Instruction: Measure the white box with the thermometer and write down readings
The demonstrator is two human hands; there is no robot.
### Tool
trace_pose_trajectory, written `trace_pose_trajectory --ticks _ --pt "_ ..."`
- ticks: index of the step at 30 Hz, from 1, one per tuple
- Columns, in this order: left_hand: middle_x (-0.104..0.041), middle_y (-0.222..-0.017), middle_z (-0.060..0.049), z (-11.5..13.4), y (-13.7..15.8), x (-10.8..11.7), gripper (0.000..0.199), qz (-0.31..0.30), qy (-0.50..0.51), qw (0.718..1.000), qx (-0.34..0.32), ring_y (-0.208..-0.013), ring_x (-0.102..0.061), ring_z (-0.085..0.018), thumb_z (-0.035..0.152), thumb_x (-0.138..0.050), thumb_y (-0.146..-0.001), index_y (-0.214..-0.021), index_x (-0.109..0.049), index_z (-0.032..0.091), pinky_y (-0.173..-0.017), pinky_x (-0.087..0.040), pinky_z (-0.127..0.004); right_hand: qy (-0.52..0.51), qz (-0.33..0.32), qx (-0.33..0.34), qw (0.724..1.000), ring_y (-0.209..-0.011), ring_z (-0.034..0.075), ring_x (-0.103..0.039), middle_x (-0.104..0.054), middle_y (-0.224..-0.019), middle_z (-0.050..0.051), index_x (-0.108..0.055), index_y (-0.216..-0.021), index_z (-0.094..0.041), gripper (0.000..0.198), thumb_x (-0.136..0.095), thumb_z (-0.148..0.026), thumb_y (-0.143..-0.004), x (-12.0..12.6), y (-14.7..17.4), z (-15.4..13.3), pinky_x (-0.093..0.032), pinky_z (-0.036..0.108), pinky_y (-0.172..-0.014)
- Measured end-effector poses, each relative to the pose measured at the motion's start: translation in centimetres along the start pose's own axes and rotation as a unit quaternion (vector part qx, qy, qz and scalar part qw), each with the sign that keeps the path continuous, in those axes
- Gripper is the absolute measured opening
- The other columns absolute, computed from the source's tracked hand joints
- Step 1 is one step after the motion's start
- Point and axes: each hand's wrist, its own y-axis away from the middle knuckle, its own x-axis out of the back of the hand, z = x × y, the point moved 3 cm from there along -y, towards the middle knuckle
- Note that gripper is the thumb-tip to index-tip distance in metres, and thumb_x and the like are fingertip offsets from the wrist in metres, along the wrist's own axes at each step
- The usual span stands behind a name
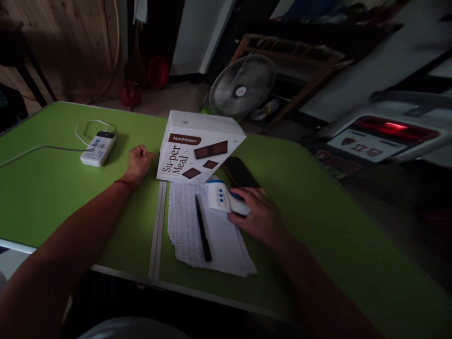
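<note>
On the paper stack (212, 235), the right hand (259, 216) grips a white, blue-dotted device (221, 197).

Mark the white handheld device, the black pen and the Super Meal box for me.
white handheld device (219, 197), head view, on its blue-dotted face.
black pen (203, 228), head view, mid-barrel, on the paper stack.
Super Meal box (197, 150), head view, on its printed front.

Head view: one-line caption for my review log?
Right hand grips white device over paper stack; left fist rests beside Super Meal box.
</note>
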Motion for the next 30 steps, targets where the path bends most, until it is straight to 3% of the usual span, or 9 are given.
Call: trace_pose_trajectory --ticks 3,6,9,12,15,19,25,30 --pt "-0.057 -0.074 0.001 0.2 0.3 -0.1 0.039 -0.066 0.024 0.997 -0.036 -0.071 -0.055 -0.016 0.038 -0.089 -0.09 -0.076 -0.056 0.022 -0.065 -0.046 -0.029 -0.102 0.063 -0.102 0.988 -0.106 0.037 -0.074 -0.078 -0.115 0.014 -0.07 -0.12 -0.028 0.044 -0.076 -0.038 -0.078 1.0 -0.6 -0.9 -0.064 0.055 -0.089" --pt "-0.074 -0.116 -0.009 0.3 0.7 -0.5 0.067 -0.146 0.053 0.985 -0.069 -0.112 -0.07 -0.028 0.076 -0.096 -0.074 -0.106 -0.069 0.023 -0.094 -0.059 -0.041 -0.261 0.115 -0.188 0.94 -0.089 0.031 -0.073 -0.078 -0.102 0.009 -0.066 -0.117 -0.029 0.046 -0.081 -0.051 -0.079 2.0 -2.0 -3.2 -0.062 0.046 -0.074" --pt "-0.074 -0.132 -0.014 0.0 1.1 -1.5 0.092 -0.244 0.031 0.968 -0.051 -0.126 -0.07 -0.037 0.066 -0.108 -0.056 -0.126 -0.067 0.022 -0.107 -0.06 -0.052 -0.338 0.084 -0.182 0.919 -0.083 0.025 -0.069 -0.074 -0.091 0.003 -0.066 -0.097 -0.029 0.032 -0.081 -0.054 -0.084 2.1 -4.3 -6.3 -0.061 0.043 -0.076" --pt "-0.076 -0.127 -0.013 -0.3 1.4 -2.1 0.092 -0.307 -0.016 0.95 -0.051 -0.125 -0.072 -0.038 0.049 -0.111 -0.055 -0.129 -0.064 0.021 -0.107 -0.062 -0.057 -0.4 0.101 -0.141 0.9 -0.079 0.022 -0.065 -0.07 -0.085 0.001 -0.067 -0.088 -0.027 0.028 -0.08 -0.052 -0.086 0.9 -6.2 -8.6 -0.06 0.042 -0.077" --pt "-0.077 -0.123 -0.013 -0.3 1.5 -2.0 0.085 -0.294 -0.054 0.953 -0.048 -0.119 -0.073 -0.038 0.048 -0.109 -0.058 -0.123 -0.062 0.02 -0.104 -0.063 -0.057 -0.46 0.14 -0.121 0.868 -0.073 0.018 -0.064 -0.067 -0.08 -0.001 -0.068 -0.09 -0.027 0.025 -0.079 -0.049 -0.087 -1.6 -6.7 -9.8 -0.06 0.038 -0.072" --pt "-0.079 -0.119 -0.016 0.4 1.6 -1.9 0.08 -0.258 -0.084 0.961 -0.055 -0.114 -0.075 -0.039 0.053 -0.107 -0.061 -0.118 -0.064 0.018 -0.098 -0.064 -0.056 -0.506 0.074 -0.145 0.847 -0.067 0.017 -0.065 -0.071 -0.079 -0.001 -0.068 -0.09 -0.026 0.031 -0.079 -0.055 -0.087 -4.1 -6.1 -10.4 -0.058 0.033 -0.06" --pt "-0.081 -0.109 -0.014 1.0 3.1 -2.8 0.069 -0.28 -0.043 0.959 -0.027 -0.097 -0.078 -0.029 0.043 -0.109 -0.062 -0.113 -0.069 0.017 -0.08 -0.066 -0.04 -0.571 0.032 -0.168 0.803 -0.079 0.021 -0.074 -0.076 -0.094 0.002 -0.07 -0.113 -0.03 0.041 -0.082 -0.059 -0.087 -3.1 -5.1 -10.8 -0.066 0.042 -0.075" --pt "-0.081 -0.107 -0.013 1.4 3.8 -2.8 0.068 -0.299 -0.02 0.954 -0.013 -0.098 -0.078 -0.028 0.037 -0.109 -0.061 -0.113 -0.069 0.016 -0.082 -0.065 -0.039 -0.583 0.021 -0.182 0.792 -0.072 0.02 -0.071 -0.076 -0.089 0.001 -0.071 -0.109 -0.029 0.047 -0.085 -0.066 -0.083 -2.7 -5.1 -11.0 -0.067 0.044 -0.074"
